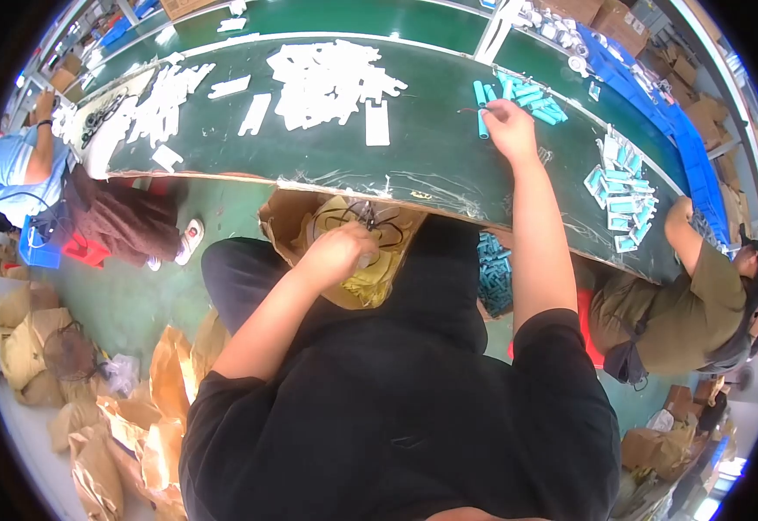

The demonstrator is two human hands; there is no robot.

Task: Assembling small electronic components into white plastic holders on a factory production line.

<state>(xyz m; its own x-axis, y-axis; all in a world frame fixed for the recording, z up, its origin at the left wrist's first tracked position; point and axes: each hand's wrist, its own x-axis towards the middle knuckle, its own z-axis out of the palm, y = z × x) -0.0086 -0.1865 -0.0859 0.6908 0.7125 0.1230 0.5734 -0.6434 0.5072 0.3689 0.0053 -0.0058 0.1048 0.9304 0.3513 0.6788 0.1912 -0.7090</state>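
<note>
My right hand [511, 132] reaches over the green table, its fingers pinched on a teal cylindrical battery cell [483, 128]. A thin dark wire sticks out beside those fingertips. More teal cells [531, 94] lie loosely piled just beyond them. Down in front of my lap, my left hand [340, 255] is closed above an open cardboard box [280, 227]. Black cables [388, 233] and yellow plastic [370, 285] show inside the box. The left fingertips are partly hidden, so what they hold cannot be made out.
White flat plastic parts [327, 82] lie heaped across the table [431, 143]. White holders with teal cells [624, 195] are at the right. Co-workers sit at left [27, 165] and right [683, 295]. A container of teal cells [494, 273] stands under the table; paper bags [166, 382] stand behind left.
</note>
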